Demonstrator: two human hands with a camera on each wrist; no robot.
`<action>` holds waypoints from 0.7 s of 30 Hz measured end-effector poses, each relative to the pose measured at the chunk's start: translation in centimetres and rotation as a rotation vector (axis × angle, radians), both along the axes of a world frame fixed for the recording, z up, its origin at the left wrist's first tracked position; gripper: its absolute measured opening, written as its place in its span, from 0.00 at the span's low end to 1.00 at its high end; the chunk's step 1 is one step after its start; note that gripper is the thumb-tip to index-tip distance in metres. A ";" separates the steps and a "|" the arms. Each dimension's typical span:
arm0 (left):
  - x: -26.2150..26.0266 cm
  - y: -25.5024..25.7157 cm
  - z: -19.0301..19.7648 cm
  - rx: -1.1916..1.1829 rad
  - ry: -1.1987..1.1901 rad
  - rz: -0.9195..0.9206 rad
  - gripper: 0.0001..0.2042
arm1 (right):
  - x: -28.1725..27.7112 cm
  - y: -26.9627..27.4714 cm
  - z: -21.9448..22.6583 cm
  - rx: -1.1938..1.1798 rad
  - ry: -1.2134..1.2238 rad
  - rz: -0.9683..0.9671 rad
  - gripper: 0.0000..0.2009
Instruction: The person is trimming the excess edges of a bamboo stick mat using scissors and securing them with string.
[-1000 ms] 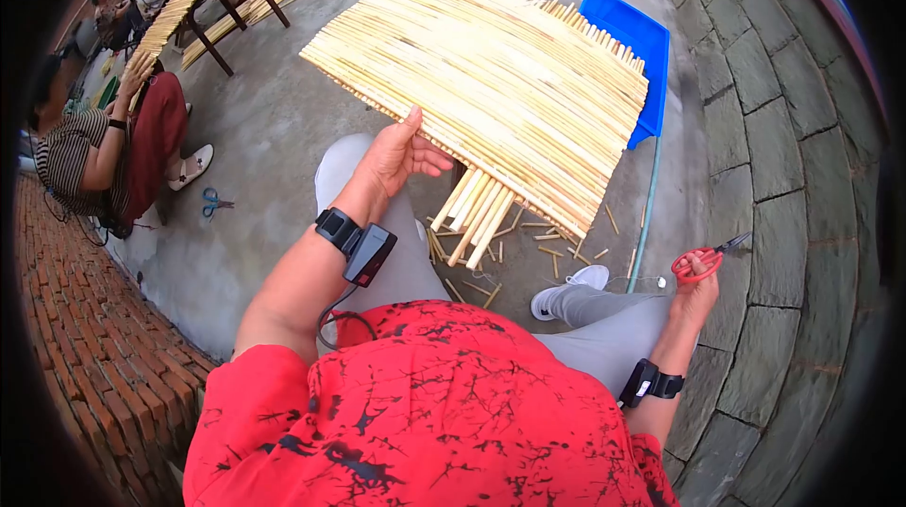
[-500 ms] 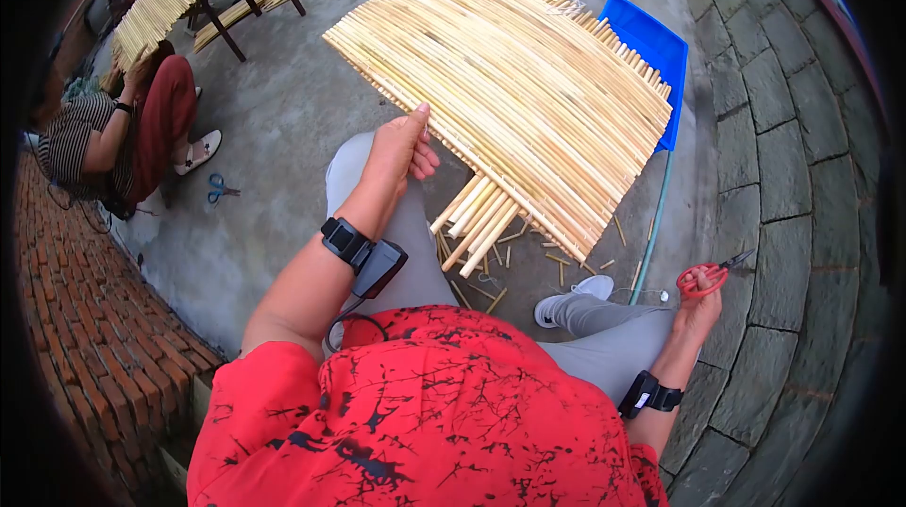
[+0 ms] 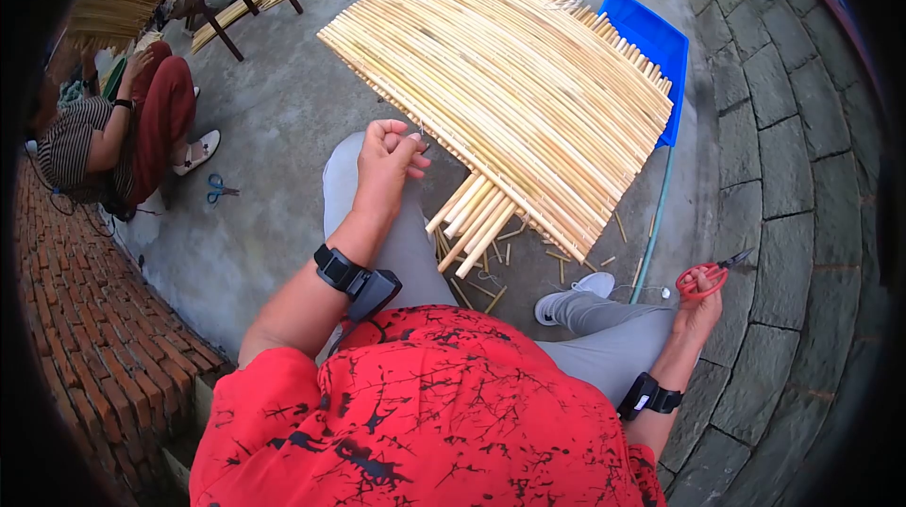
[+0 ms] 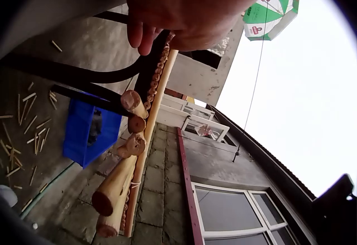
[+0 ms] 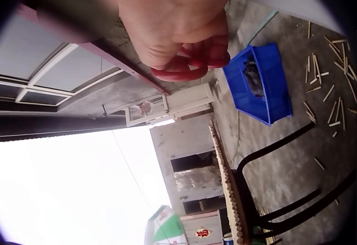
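A large mat of bound bamboo strips [image 3: 510,83] lies tilted in front of my knees, with thicker bamboo stubs [image 3: 477,215] poking out under its near edge. My left hand [image 3: 392,153] is at that near edge, fingers curled, thumb and forefinger pinching what looks like a thin strand. In the left wrist view the curled fingers [image 4: 142,33] hover just above the mat's edge [image 4: 153,105]. My right hand [image 3: 698,304] hangs low beside my right knee and grips red-handled scissors [image 3: 703,279]; the red handle loops [image 5: 189,66] sit round its fingers.
A blue plastic bin [image 3: 646,45] sits behind the mat. A green hose [image 3: 651,215] and bamboo offcuts [image 3: 557,257] lie on the concrete. Another person [image 3: 104,139] sits at left near blue scissors [image 3: 217,188]. A brick wall [image 3: 85,318] is left, stone paving [image 3: 783,177] right.
My left hand lay with straight fingers on the mat's near edge; it has drawn back slightly and curled into a pinch. The right hand with the scissors has hardly moved.
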State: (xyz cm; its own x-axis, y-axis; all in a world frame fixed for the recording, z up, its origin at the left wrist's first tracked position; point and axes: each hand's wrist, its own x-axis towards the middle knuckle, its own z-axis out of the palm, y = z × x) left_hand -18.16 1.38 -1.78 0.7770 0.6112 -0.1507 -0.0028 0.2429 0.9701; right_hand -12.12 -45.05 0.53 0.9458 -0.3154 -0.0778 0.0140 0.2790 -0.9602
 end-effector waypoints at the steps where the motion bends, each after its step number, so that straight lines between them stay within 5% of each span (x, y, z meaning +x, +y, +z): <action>1: 0.0 0.1 0.0 0.000 0.002 -0.001 0.07 | 0.0 -0.1 -0.1 0.000 0.002 -0.001 0.16; 7: -0.2 0.1 -0.2 0.035 -0.028 -0.126 0.07 | -0.4 1.7 0.9 -0.154 -0.025 0.006 0.12; 9: -0.5 0.1 -0.3 -0.007 -0.048 -0.296 0.07 | -0.7 2.5 1.1 -0.359 -0.065 0.162 0.10; 18: 0.7 3.0 -0.7 -0.120 -0.061 0.116 0.14 | -3.5 9.2 6.7 -0.840 -0.003 0.502 0.09; 21: 1.9 4.0 0.5 -0.287 -0.033 -0.052 0.16 | -4.2 14.7 9.4 -0.976 -0.087 0.692 0.11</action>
